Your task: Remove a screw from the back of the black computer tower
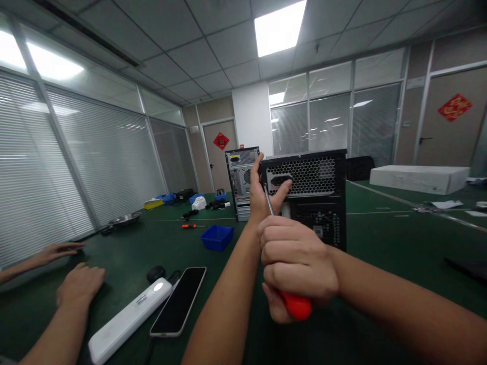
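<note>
A black computer case (340, 205) stands ahead of me with its rear panel turned my way. In its top sits a power supply (314, 175) with a honeycomb grille and a power socket. My left hand (259, 197) grips the case's left edge, fingers along the side and thumb across the power supply by the socket. My right hand (297, 253) is closed in a fist round a screwdriver (298, 306) with a red handle. Its metal shaft points up and away, the tip close to the power supply's left edge; whether it sits in a screw I cannot tell.
Another computer case (243, 177) stands behind. Left are a blue tray (217, 238), an orange-handled screwdriver (189, 226), a phone (178, 302) and a white bar-shaped device (131, 320). Another person's hands (81, 284) rest at far left. A white box (418, 178) lies right.
</note>
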Available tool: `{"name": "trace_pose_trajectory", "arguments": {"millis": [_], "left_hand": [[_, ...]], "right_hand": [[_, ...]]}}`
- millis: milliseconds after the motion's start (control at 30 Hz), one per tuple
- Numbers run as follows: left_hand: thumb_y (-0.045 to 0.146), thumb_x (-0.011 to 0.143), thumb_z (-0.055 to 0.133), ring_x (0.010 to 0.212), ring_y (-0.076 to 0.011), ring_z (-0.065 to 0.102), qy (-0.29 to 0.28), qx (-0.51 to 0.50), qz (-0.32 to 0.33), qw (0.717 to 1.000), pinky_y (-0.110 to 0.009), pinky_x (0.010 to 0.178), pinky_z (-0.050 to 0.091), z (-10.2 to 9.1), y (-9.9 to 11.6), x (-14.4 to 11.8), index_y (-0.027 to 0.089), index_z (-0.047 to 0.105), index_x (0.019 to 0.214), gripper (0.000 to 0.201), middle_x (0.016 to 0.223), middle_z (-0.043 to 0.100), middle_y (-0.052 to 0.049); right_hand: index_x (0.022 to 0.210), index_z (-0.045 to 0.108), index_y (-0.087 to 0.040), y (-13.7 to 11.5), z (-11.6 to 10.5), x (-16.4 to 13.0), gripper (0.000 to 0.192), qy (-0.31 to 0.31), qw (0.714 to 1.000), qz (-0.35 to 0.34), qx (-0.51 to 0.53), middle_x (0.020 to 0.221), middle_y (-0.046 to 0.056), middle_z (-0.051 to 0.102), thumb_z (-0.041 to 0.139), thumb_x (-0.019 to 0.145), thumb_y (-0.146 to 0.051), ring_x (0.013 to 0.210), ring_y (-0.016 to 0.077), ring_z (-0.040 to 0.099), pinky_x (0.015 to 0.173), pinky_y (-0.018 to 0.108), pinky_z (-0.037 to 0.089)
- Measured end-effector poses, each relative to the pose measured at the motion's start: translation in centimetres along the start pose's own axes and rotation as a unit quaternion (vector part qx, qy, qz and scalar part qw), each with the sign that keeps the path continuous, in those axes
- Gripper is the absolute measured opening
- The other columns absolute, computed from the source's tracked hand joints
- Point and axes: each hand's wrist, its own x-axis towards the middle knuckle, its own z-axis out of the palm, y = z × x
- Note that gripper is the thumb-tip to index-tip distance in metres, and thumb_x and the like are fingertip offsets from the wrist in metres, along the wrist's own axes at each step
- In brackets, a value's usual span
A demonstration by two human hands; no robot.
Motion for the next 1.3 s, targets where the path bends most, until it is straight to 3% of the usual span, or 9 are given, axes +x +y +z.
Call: {"name": "trace_pose_trajectory", "arguments": {"millis": [167, 267, 433, 633, 967, 1100, 1300], "left_hand": [[0.064, 0.08, 0.077, 0.156, -0.044, 0.024, -0.016, -0.034, -0.019, 0.999, -0.068, 0.133, 0.014, 0.2, 0.2, 0.2, 0.041, 0.024, 0.16, 0.098, 0.165, 0.037, -0.001], [0.065, 0.077, 0.078, 0.157, -0.0473, 0.018, -0.027, -0.055, -0.024, 0.998, -0.07, 0.134, 0.005, 0.3, 0.2, 0.2, 0.047, 0.021, 0.159, 0.101, 0.164, 0.038, 0.003], [0.066, 0.079, 0.076, 0.156, -0.0471, 0.02, -0.033, -0.053, -0.025, 0.998, -0.073, 0.133, 0.009, 0.2, 0.3, 0.1, 0.044, 0.026, 0.156, 0.095, 0.164, 0.038, 0.003], [0.067, 0.077, 0.076, 0.156, -0.046, 0.022, -0.021, -0.01, 0.003, 1.0, -0.074, 0.132, 0.014, 0.1, -0.3, 0.3, 0.051, 0.025, 0.155, 0.095, 0.161, 0.042, 0.008], [0.072, 0.076, 0.072, 0.157, -0.0467, 0.019, -0.026, -0.004, -0.005, 1.0, -0.072, 0.134, 0.011, 0.2, -0.4, 0.2, 0.049, 0.017, 0.16, 0.103, 0.162, 0.041, 0.007], [0.074, 0.077, 0.07, 0.157, -0.0456, 0.018, -0.029, 0.005, -0.002, 1.0, -0.072, 0.133, 0.014, 0.3, -0.4, 0.2, 0.051, 0.017, 0.158, 0.1, 0.163, 0.04, 0.01], [0.069, 0.076, 0.074, 0.156, -0.0479, 0.021, -0.027, 0.013, -0.005, 1.0, -0.073, 0.132, 0.017, 0.1, -0.8, 0.2, 0.048, 0.016, 0.16, 0.104, 0.161, 0.043, 0.007]], "right_hand": [[0.061, 0.052, -0.015, -0.1, 0.1, -0.2, 0.027, -0.005, 1.0, 0.003, 0.001, 0.067, 0.001, 0.039, 0.061, 0.083, -0.028, 0.065, 0.0135, 0.038, 0.068, 0.033, 0.047], [0.06, 0.052, -0.016, -0.3, -0.1, -0.2, 0.024, -0.002, 1.0, -0.007, -0.003, 0.066, 0.001, 0.038, 0.062, 0.079, -0.026, 0.064, 0.0133, 0.037, 0.068, 0.032, 0.046], [0.061, 0.052, -0.015, -0.4, -0.4, -0.4, 0.02, -0.013, 1.0, 0.005, -0.004, 0.067, 0.0, 0.039, 0.066, 0.075, -0.022, 0.065, 0.0129, 0.037, 0.07, 0.032, 0.047], [0.058, 0.048, -0.017, -0.4, -0.6, 0.2, 0.032, 0.0, 1.0, -0.029, -0.001, 0.067, 0.0, 0.034, 0.067, 0.077, -0.035, 0.063, 0.0128, 0.034, 0.066, 0.032, 0.045], [0.061, 0.051, -0.016, -0.2, -0.2, -0.2, 0.012, -0.02, 1.0, -0.01, 0.008, 0.068, 0.0, 0.035, 0.057, 0.072, -0.017, 0.066, 0.0135, 0.032, 0.065, 0.032, 0.042], [0.064, 0.052, -0.016, -0.4, -0.5, 0.0, 0.014, -0.019, 0.999, 0.016, 0.025, 0.067, 0.0, 0.038, 0.053, 0.077, -0.018, 0.065, 0.0139, 0.034, 0.063, 0.032, 0.036], [0.068, 0.049, -0.017, -0.5, -1.4, 2.3, 0.015, -0.053, 0.995, 0.078, 0.022, 0.066, -0.002, 0.04, 0.049, 0.082, -0.023, 0.062, 0.0122, 0.035, 0.063, 0.032, 0.027]]}}
